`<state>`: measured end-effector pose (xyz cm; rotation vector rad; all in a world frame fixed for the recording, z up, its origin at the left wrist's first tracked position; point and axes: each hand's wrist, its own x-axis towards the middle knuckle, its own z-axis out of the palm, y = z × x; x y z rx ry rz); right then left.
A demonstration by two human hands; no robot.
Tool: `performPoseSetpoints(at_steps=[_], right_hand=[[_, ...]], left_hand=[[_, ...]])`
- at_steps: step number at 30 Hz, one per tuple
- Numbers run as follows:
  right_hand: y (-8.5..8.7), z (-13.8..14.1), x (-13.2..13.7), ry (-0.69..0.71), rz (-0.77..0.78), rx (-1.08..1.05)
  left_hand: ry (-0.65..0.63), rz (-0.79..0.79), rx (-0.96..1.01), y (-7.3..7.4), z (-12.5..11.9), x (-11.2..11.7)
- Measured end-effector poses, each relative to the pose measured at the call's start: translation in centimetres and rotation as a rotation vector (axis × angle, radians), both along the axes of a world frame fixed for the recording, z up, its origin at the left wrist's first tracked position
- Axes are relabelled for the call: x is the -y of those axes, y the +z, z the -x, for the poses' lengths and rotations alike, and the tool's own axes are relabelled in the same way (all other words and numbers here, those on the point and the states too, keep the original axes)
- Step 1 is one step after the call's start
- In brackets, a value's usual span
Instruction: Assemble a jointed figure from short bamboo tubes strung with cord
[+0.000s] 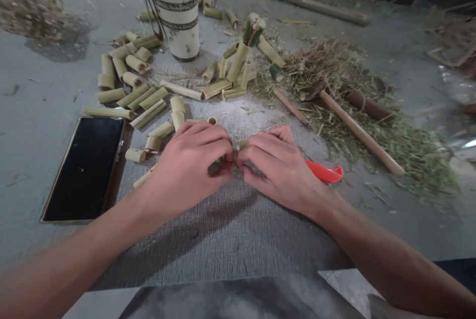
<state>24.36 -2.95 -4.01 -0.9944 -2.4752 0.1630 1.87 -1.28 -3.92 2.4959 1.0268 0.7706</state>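
Note:
My left hand [197, 158] and my right hand [273, 165] meet over the grey table, fingertips almost touching. Both are closed in a pinch, and what lies between the fingers is too small or hidden to name. A short green piece of cut stalk [242, 144] shows just behind my right fingers. Close to my left hand lie several hollow stalk pieces [160, 131], some split lengthwise. Partly covered by my right wrist is a red plastic object [324, 172], perhaps a tool handle.
A phone [84, 168] lies at the left. Behind stands a tall patterned cylinder [178, 12]. To the right, a wooden-handled tool [362, 133] and a thin wooden stick [292, 107] rest by shredded green plant matter [405, 160]. Long stalks [316, 4] lie at the back.

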Motion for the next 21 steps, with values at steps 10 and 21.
performPoseSetpoints(at_steps=[10,21], right_hand=[[0.28,0.03,0.05,-0.005,-0.004,-0.004],[0.15,0.14,0.11,0.004,-0.041,0.027]], left_hand=[[-0.036,0.079,0.016,0.7,0.2,-0.03],[-0.028,-0.009,-0.024,0.33,0.2,-0.12]])
